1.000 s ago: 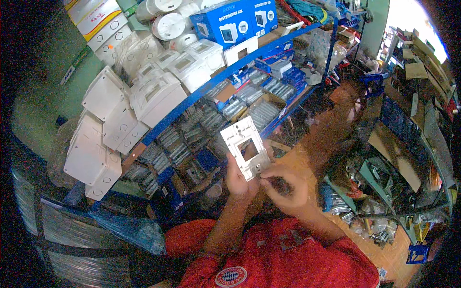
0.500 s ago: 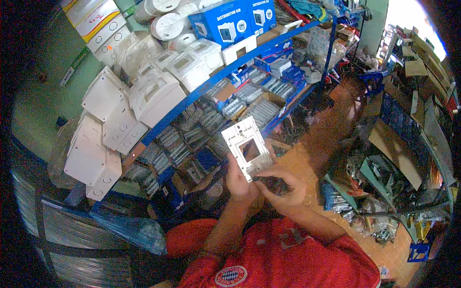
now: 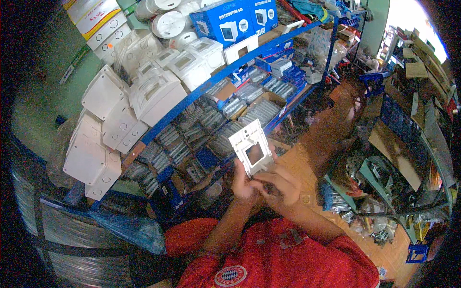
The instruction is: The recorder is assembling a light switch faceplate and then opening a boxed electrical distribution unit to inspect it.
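White plastic faceplate frame (image 3: 248, 136) held at a slant

The piece is a flat, upright rectangle with a large, nearly square opening through it. Above the opening runs a solid band with small dark holes and moulded ridges (too blurred to count). Its upper end leans toward the left of the view. The left hand (image 3: 243, 183) supports it from below and behind, while fingers of the right hand (image 3: 284, 185) cover part of its lower end, so that edge is partly hidden.
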The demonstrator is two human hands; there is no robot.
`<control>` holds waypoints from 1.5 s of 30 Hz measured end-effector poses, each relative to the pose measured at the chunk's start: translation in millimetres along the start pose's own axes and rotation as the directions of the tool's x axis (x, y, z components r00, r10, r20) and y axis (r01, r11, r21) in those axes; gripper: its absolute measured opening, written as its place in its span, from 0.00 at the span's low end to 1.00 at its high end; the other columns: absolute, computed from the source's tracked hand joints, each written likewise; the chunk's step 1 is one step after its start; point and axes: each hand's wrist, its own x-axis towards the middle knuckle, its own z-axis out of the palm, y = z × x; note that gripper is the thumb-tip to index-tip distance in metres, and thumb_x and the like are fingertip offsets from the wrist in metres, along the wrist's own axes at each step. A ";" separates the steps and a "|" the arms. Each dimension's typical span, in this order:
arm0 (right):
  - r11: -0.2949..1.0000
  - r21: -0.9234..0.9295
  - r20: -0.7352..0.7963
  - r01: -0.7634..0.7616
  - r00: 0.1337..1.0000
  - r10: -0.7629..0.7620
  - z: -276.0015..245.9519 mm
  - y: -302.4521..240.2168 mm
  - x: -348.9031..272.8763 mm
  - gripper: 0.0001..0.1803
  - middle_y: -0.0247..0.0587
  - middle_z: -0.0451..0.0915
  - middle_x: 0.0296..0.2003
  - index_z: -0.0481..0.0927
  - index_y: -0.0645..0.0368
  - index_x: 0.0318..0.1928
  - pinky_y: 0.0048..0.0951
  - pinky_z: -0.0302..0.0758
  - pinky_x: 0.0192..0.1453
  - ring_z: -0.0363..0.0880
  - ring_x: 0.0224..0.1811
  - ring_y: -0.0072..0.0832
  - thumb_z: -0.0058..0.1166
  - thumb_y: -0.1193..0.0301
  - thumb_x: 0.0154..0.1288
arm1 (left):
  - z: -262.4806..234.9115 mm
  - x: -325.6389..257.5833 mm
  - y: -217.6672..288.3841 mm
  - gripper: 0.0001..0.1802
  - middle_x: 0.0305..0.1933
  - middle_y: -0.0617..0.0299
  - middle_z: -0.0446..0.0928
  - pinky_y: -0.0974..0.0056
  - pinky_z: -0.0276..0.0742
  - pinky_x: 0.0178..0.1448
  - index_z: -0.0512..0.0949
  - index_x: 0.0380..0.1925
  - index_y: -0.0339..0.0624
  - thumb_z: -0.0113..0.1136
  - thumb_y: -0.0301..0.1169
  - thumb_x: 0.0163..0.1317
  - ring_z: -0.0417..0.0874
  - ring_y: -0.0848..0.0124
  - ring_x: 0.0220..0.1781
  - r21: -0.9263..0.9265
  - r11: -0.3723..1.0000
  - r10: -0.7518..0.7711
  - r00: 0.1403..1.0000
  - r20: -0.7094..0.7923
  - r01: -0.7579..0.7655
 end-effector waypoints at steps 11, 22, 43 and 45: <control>0.999 -0.037 0.160 0.014 0.987 -0.008 1.1 11.2 -4.4 0.13 0.44 0.79 0.31 0.79 0.60 0.35 0.34 0.78 0.33 0.80 0.31 0.40 0.65 0.75 0.46 | -11.0 -3.5 1.1 0.42 0.54 0.49 0.70 0.59 0.68 0.58 0.57 0.62 0.30 0.21 0.59 0.67 0.73 0.60 0.53 -0.120 0.988 -0.117 0.983 -0.139 0.101; 0.845 0.294 -0.122 -0.446 0.859 0.496 -17.3 -8.8 -12.3 0.08 0.40 0.80 0.33 0.78 0.60 0.34 0.25 0.74 0.43 0.78 0.36 0.23 0.62 0.77 0.53 | 10.1 6.6 7.6 0.35 0.50 0.44 0.71 0.51 0.72 0.50 0.57 0.61 0.40 0.24 0.57 0.68 0.75 0.54 0.45 -0.253 0.966 -0.087 0.983 -0.164 0.043; 0.978 -0.109 0.261 -0.180 0.944 0.203 -19.8 -11.4 -2.2 0.20 0.45 0.79 0.35 0.78 0.59 0.42 0.34 0.78 0.37 0.80 0.35 0.41 0.63 0.75 0.43 | 7.4 -2.3 -4.9 0.44 0.53 0.49 0.71 0.58 0.66 0.59 0.57 0.62 0.28 0.19 0.59 0.66 0.72 0.60 0.53 0.093 0.994 -0.038 0.986 -0.160 0.053; 0.972 0.042 0.210 -0.232 0.953 0.218 -15.6 -6.2 -3.6 0.16 0.47 0.79 0.35 0.78 0.61 0.40 0.33 0.78 0.38 0.81 0.36 0.41 0.62 0.76 0.47 | 6.8 -1.9 -5.5 0.44 0.53 0.49 0.71 0.58 0.65 0.59 0.57 0.62 0.28 0.18 0.59 0.66 0.72 0.60 0.53 0.070 0.997 -0.026 0.986 -0.166 0.038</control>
